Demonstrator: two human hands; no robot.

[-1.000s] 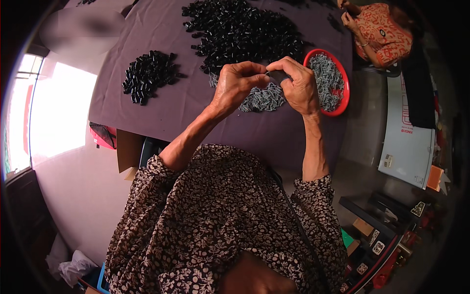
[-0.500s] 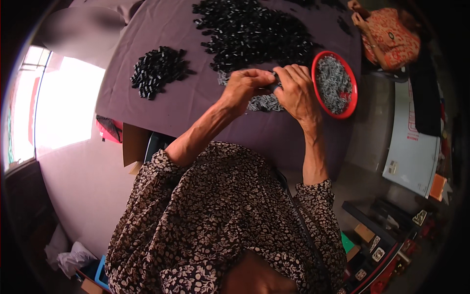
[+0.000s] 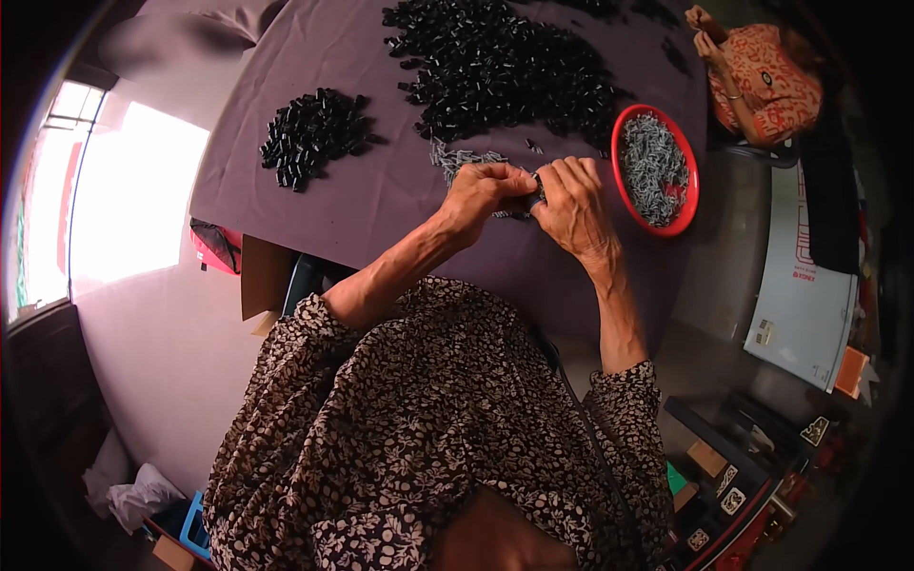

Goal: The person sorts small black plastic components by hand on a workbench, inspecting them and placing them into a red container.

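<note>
Got a small dark piece (image 3: 538,188), mostly hidden, pinched in a tight grip between left hand (image 3: 478,195) and right hand (image 3: 573,203), over some loose gray pegs (image 3: 455,162) on the purple tabletop (image 3: 362,209). Can also spot a red bowl (image 3: 693,181) of pegs off right and, further back, a big messy heap of black bits (image 3: 505,67).

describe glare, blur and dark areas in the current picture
Head view: white glare at left, above duller floor; head view: blurred patch upper left, black corners; head view: dark piece between left hand and right hand, hard to make out.
</note>
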